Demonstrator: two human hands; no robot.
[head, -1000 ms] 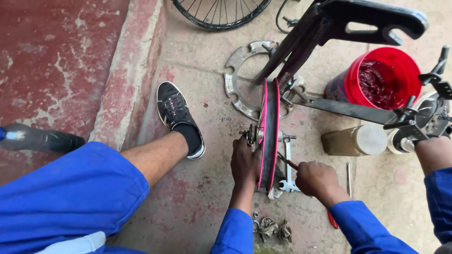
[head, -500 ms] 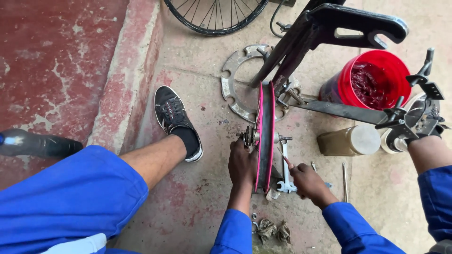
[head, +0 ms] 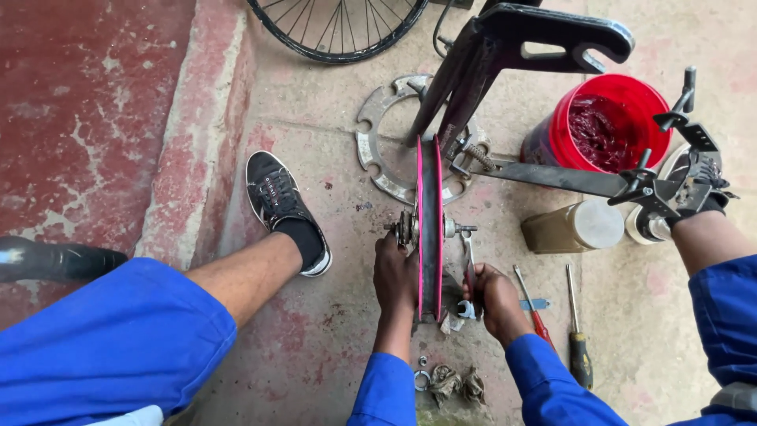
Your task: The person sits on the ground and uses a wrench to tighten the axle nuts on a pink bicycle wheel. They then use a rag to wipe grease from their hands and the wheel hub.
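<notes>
Far left, I see my blue-trousered leg and black shoe (head: 280,207) flat on the concrete floor (head: 331,158). My left hand (head: 396,276) presses against the left side of the pink-rimmed wheel (head: 430,229), which stands upright in the black stand (head: 505,47); its grip wraps the tyre just below the axle (head: 430,227). Just right of the wheel, my right hand (head: 495,298) has its grip closed around a spanner (head: 468,268) that points up toward the axle nut. Beside it lie 2 screwdrivers (head: 577,331). Farther right stand a tan bottle (head: 572,226) and a red bucket (head: 607,122).
</notes>
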